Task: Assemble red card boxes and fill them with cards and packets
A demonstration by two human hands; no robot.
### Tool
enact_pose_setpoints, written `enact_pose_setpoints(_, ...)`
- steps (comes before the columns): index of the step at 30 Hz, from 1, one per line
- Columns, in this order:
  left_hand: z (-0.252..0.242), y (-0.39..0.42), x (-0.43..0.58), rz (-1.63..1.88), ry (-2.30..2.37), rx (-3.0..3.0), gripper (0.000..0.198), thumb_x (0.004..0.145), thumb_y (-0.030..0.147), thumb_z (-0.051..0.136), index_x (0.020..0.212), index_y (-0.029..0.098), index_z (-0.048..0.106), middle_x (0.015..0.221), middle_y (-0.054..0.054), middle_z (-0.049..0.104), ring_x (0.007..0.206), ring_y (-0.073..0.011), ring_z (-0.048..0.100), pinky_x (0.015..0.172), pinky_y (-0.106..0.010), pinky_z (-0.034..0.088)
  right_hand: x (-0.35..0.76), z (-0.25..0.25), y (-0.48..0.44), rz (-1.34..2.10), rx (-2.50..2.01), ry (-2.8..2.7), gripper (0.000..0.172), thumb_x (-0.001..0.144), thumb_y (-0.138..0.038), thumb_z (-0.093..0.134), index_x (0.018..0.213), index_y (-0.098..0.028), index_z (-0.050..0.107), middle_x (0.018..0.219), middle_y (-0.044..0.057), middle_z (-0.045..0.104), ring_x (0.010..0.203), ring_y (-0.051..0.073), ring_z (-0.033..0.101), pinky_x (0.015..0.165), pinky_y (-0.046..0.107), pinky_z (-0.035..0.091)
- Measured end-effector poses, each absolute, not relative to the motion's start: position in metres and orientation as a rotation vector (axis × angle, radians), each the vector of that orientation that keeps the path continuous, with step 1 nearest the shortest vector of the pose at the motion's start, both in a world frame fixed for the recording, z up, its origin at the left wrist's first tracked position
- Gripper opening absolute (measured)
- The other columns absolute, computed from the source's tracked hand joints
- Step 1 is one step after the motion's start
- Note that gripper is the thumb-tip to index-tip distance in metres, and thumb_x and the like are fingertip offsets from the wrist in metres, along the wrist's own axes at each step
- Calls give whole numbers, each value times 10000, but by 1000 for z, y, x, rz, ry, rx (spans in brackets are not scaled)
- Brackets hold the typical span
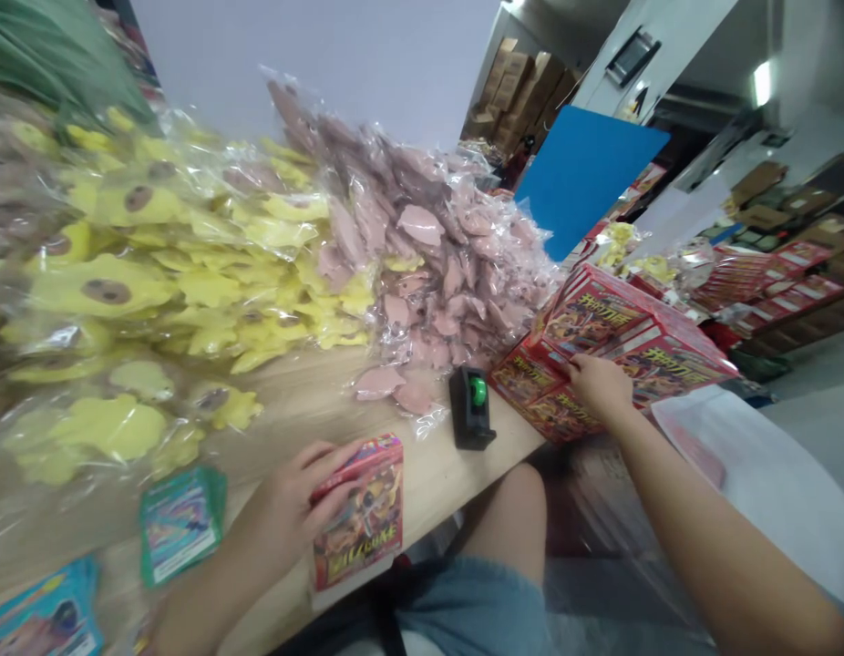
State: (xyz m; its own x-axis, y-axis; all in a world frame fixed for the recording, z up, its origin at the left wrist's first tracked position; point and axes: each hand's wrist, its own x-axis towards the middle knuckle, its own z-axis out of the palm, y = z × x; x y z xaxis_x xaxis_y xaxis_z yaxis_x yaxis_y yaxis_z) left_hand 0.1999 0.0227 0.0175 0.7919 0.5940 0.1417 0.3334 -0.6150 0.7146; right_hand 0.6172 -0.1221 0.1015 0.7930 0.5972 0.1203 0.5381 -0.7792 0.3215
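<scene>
My left hand (319, 492) is wrapped over the side and top of a red printed card box (367, 519), which stands at the table's front edge. To the right, my right hand (603, 387) has its fingers curled against the edge of a red box (551, 410) in a stack of matching boxes (668, 364). Its fingertips are partly hidden, and the box seems gripped there. Between the hands sits a black tape dispenser (469, 415) with a green roll. Left of my left hand lie a stack of green cards (180, 524) and a stack of blue cards (49, 610).
Bagged yellow plush-like pieces (210, 273) and bagged pink pieces (456, 264) are heaped across the back of the wooden table (292, 383). A blue panel (590, 178) stands beyond the red boxes. My knee (508, 519) is below the table edge.
</scene>
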Motion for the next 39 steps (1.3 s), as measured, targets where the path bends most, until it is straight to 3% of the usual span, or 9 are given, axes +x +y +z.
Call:
enact_pose_setpoints(5,-1,44,200,325,836,2205,387,832,393,423,1122,190,580,1076,-77,596,969,-223,574,837,-321,457,616,104,-117,348,2720,877,349,857,-371,364,929,-193,654,912,129,668,822,278,619,617,330,426)
enact_pose_setpoints(10,-12,51,218,202,877,2416,265,794,242,456,961,137,633,997,-131,615,934,-275,571,840,-421,436,618,103,-117,368,2729,873,351,858,-378,371,910,-183,658,888,140,670,812,281,621,616,332,424)
enact_pose_setpoints(13,11,38,265,409,594,2506,271,803,199,469,1037,149,596,1114,-125,564,1006,-250,539,879,-385,420,619,104,-118,385,2733,886,371,867,-400,357,902,-185,656,892,138,669,815,276,621,620,331,423)
enact_pose_setpoints(16,38,19,345,539,132,2529,267,831,184,460,1074,179,570,1039,-79,598,941,-208,565,837,-333,446,621,106,-118,395,2735,900,358,870,-388,357,898,-191,654,896,125,671,815,265,622,606,313,419)
enact_pose_setpoints(18,47,9,408,588,30,2533,247,817,176,487,1045,177,580,1007,-66,606,923,-195,571,821,-305,457,621,107,-117,401,2736,904,346,869,-379,363,882,-192,654,882,117,674,806,258,625,592,303,415)
enact_pose_setpoints(21,46,-1,493,674,-45,2526,278,795,136,501,1064,159,564,1094,-67,575,1050,-186,511,923,-294,406,622,108,-117,416,2732,921,328,869,-356,367,861,-189,648,854,108,676,782,252,630,585,300,412)
enact_pose_setpoints(25,31,-4,556,774,-31,2498,296,764,110,526,1056,140,566,1123,-85,547,1109,-213,452,976,-349,360,625,109,-118,422,2733,945,303,868,-329,371,853,-190,641,837,100,676,767,238,632,589,290,406)
enact_pose_setpoints(34,17,-29,564,901,406,2258,289,754,227,612,1025,150,547,1045,-86,495,1008,-225,456,861,-354,423,628,110,-119,400,2766,942,285,870,-325,382,832,-197,634,829,90,678,750,233,637,577,284,403)
enact_pose_setpoints(39,15,-44,576,885,596,2097,231,728,209,633,928,156,531,964,-62,485,906,-191,503,797,-311,446,626,106,-119,389,2768,947,287,868,-318,385,828,-191,639,823,95,676,753,241,638,570,283,402)
